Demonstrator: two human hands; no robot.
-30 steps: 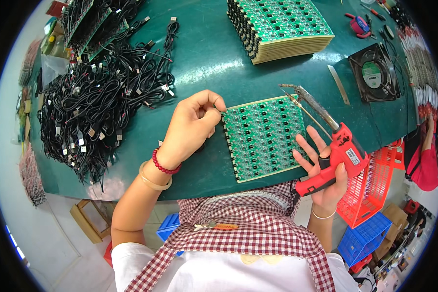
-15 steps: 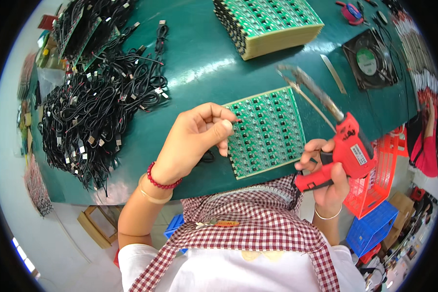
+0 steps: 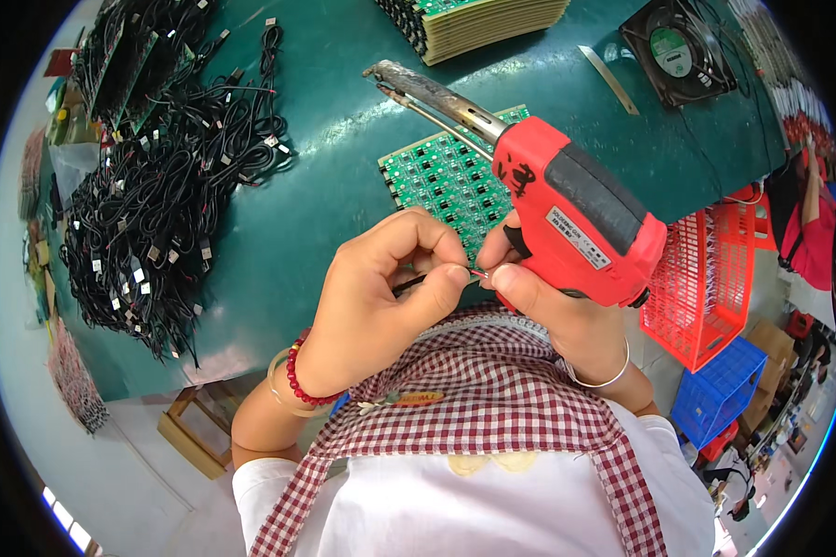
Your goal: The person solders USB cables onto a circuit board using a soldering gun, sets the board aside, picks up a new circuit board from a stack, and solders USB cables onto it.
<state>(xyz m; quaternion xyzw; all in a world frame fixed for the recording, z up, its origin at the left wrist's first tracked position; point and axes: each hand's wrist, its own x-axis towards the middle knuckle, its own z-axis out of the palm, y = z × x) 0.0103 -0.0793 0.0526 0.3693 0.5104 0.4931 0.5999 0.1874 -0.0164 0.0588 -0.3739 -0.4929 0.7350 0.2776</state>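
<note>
2 hands at 1 thin wire end point(image 3: 479, 273), near the green circuit-board panel point(image 3: 437, 176).
The left hand point(image 3: 376, 292) has thumb and forefinger pinched together on the wire; the right hand point(image 3: 571, 320) grips the red soldering tool point(image 3: 581, 209), its thumb at the wire tip, whether clamped there cannot be told. Judgement: wire light, soft, easily bent, best pinched just behind its tip; tool rigid, heavier, best held by its handle.
</note>
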